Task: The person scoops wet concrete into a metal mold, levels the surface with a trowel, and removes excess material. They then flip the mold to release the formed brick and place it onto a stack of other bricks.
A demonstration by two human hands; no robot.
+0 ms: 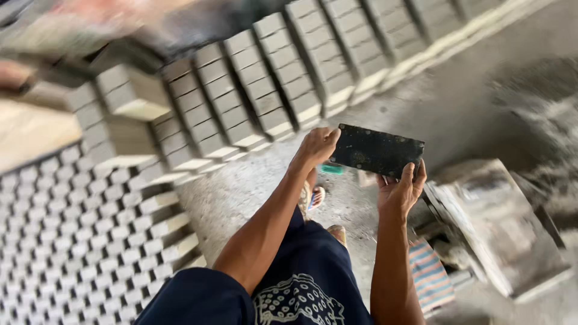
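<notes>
The person stands over a concrete floor (457, 108) holding a flat dark rectangular plate (377, 150) level between both hands; the left hand (318, 146) pinches its near-left edge with curled fingers, and the right hand (402, 189) cups the lower right corner from beneath, fingers closed on it; the work looks to be at the carrying stage, the plate held clear of everything. Any setting-down would call for keeping it flat with both grips matched. Rows of grey blocks (265, 90) crowd the left and far side; a stack of dusty boards (494, 222) sits close on the right; open floor lies ahead between them.
</notes>
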